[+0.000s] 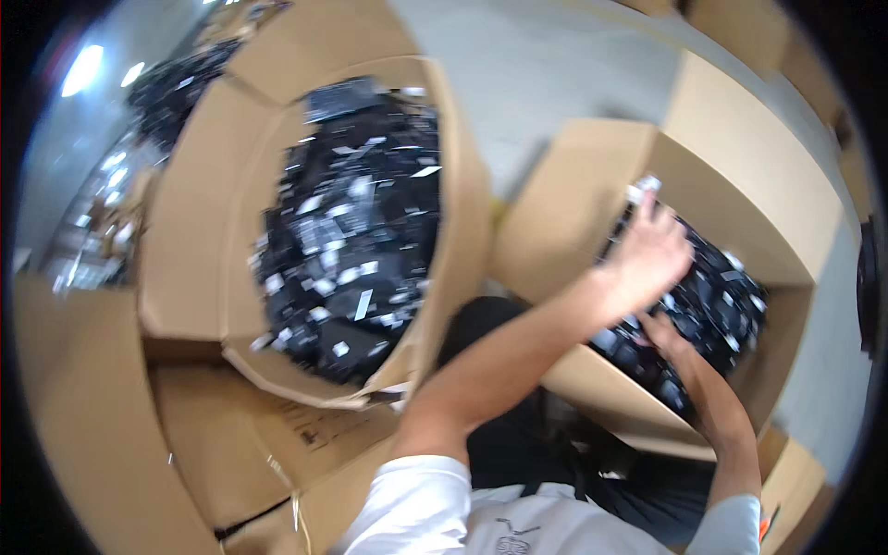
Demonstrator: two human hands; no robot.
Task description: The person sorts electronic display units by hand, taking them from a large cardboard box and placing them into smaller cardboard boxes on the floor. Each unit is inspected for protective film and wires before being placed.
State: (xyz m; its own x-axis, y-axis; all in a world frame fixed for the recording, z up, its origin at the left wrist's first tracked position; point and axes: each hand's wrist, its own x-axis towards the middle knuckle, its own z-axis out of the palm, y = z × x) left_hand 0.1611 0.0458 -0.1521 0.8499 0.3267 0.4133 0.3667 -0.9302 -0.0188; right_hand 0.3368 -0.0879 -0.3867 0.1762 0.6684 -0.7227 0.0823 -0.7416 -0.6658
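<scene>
My left hand (pixel 652 252) reaches over the open cardboard box (pixel 578 171) on the right. Its fingers are closed at a small white tag-like piece (pixel 645 188), blurred by motion, near the box's far left wall. Lower down in the same box is my right hand (pixel 658 329), its fingers sunk among black items (pixel 735 310) with white labels. What it grips, if anything, is hidden. The black items lie in a loose heap, and their exact kind is too blurred to tell.
A larger open carton (pixel 190 213) on the left holds a heap of similar black, white-labelled pieces (pixel 356 231). Flattened cardboard (pixel 217 444) lies below it. Another black heap (pixel 180 92) is at the far left. Grey floor (pixel 527 65) shows between the boxes.
</scene>
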